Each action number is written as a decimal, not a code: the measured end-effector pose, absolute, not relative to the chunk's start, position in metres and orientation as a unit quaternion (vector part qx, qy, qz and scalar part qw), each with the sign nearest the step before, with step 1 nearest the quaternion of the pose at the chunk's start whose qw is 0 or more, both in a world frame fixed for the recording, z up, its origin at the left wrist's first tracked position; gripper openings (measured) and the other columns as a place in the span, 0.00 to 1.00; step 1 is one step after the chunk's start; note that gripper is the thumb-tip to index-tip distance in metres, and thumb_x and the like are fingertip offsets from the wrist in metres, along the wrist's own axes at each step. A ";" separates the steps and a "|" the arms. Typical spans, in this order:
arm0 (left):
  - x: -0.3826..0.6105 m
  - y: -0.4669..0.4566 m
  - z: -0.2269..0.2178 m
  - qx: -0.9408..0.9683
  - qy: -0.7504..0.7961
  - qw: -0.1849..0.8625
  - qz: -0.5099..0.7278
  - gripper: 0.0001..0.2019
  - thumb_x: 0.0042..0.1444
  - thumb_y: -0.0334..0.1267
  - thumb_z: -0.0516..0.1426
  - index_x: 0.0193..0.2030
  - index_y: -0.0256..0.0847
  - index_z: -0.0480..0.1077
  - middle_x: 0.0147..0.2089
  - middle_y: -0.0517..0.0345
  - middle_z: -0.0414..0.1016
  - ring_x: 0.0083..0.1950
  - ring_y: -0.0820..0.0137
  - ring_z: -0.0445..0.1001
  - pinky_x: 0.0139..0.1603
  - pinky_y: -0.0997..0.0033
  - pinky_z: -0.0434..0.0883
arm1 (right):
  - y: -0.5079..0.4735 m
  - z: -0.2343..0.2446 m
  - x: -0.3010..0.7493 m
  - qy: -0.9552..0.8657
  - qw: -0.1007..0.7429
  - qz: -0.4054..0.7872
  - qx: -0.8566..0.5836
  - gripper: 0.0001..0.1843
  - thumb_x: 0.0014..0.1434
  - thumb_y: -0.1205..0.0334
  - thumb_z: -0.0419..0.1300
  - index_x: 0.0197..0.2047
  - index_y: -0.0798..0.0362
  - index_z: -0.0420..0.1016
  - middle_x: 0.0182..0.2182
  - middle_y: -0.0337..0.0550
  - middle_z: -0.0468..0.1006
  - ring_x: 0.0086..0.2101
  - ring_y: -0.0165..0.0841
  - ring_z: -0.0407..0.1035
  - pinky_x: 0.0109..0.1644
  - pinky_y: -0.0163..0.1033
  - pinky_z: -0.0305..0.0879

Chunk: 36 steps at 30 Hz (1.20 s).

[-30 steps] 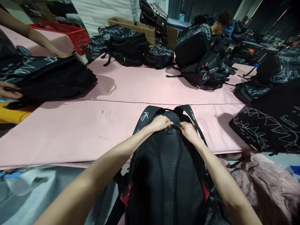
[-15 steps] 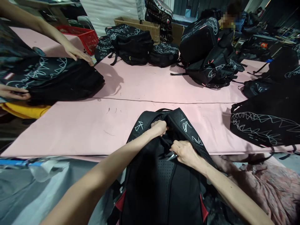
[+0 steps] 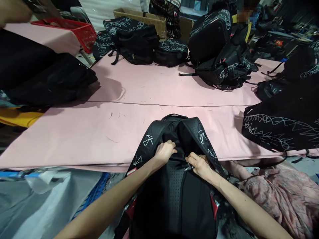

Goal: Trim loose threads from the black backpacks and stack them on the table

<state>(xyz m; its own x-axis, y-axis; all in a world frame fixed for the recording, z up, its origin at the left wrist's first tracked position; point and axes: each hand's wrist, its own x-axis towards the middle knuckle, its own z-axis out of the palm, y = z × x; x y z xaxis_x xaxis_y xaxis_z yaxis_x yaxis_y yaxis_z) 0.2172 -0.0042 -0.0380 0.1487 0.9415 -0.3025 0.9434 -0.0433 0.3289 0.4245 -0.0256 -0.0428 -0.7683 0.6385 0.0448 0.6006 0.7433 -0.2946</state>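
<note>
A black backpack (image 3: 157, 202) is seen at six o'clock in the view, its back panel turned toward the wearer, its top end lying over the near edge of the pink tabletop (image 3: 82, 136). Its upper fabric, just below the shoulder straps, is gripped at the panel's eleven o'clock by the left hand (image 3: 164, 153), whose fingers are clamped on the cloth. At the panel's one o'clock, a small metal tool (image 3: 188, 168) is held in the right hand (image 3: 200, 165), its fingers curled together; whether cloth is also pinched there cannot be told. White line drawings are carried on both shoulder straps (image 3: 149, 140).

A dark bag (image 3: 54, 78) is seen between nine and ten o'clock, near a co-worker's blurred arm (image 3: 15, 13). A red basket (image 3: 87, 38) is placed between ten and eleven, black bags (image 3: 137, 43) at eleven, stacked bags (image 3: 210, 38) between one and two, and another patterned bag (image 3: 279, 132) at three. Crumpled floral cloth (image 3: 281, 196) is seen at four o'clock.
</note>
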 end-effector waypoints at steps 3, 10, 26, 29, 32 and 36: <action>0.223 0.015 -0.031 0.748 0.618 0.239 -0.020 0.06 0.51 0.38 0.57 0.30 0.38 0.72 0.36 0.51 0.74 0.38 0.62 0.74 0.33 0.71 0.63 | -0.018 -0.035 0.420 -0.932 0.059 0.128 -0.333 0.18 0.51 0.81 0.48 0.39 0.55 0.71 0.30 0.39 0.67 0.27 0.27 0.63 0.30 0.33 0.55; 0.233 0.028 -0.024 0.759 0.600 0.252 -0.035 0.09 0.50 0.29 0.51 0.25 0.36 0.72 0.31 0.45 0.75 0.40 0.58 0.74 0.38 0.67 0.64 | 0.009 -0.012 0.421 -0.940 0.008 0.136 -0.313 0.15 0.55 0.77 0.50 0.40 0.52 0.71 0.32 0.39 0.69 0.29 0.29 0.66 0.30 0.32 0.56; 0.222 0.014 -0.029 0.694 0.661 0.286 0.007 0.11 0.55 0.38 0.50 0.34 0.45 0.74 0.34 0.55 0.78 0.38 0.64 0.75 0.36 0.73 0.64 | 0.081 0.003 0.376 -0.967 -0.063 0.035 -0.246 0.04 0.55 0.64 0.60 0.34 0.55 0.74 0.36 0.46 0.71 0.39 0.37 0.62 0.46 0.44 0.53; 0.220 0.014 -0.028 0.685 0.669 0.287 0.012 0.10 0.54 0.38 0.51 0.32 0.44 0.74 0.33 0.54 0.78 0.37 0.64 0.75 0.35 0.72 0.64 | 0.084 0.003 0.374 -0.966 -0.067 0.031 -0.247 0.04 0.54 0.64 0.60 0.34 0.55 0.75 0.35 0.46 0.71 0.39 0.37 0.62 0.45 0.43 0.53; 0.217 0.013 -0.028 0.684 0.670 0.289 0.020 0.10 0.54 0.38 0.51 0.33 0.45 0.75 0.33 0.54 0.77 0.37 0.64 0.75 0.35 0.72 0.64 | 0.084 0.003 0.373 -0.966 -0.073 0.031 -0.248 0.05 0.54 0.64 0.61 0.34 0.54 0.76 0.34 0.45 0.71 0.38 0.37 0.63 0.43 0.42 0.54; 0.216 0.013 -0.029 0.685 0.664 0.298 0.035 0.10 0.55 0.39 0.51 0.34 0.46 0.74 0.32 0.56 0.77 0.35 0.67 0.74 0.35 0.74 0.63 | 0.082 0.002 0.367 -0.967 -0.098 0.032 -0.232 0.04 0.54 0.64 0.61 0.32 0.55 0.76 0.34 0.45 0.71 0.39 0.37 0.63 0.46 0.43 0.54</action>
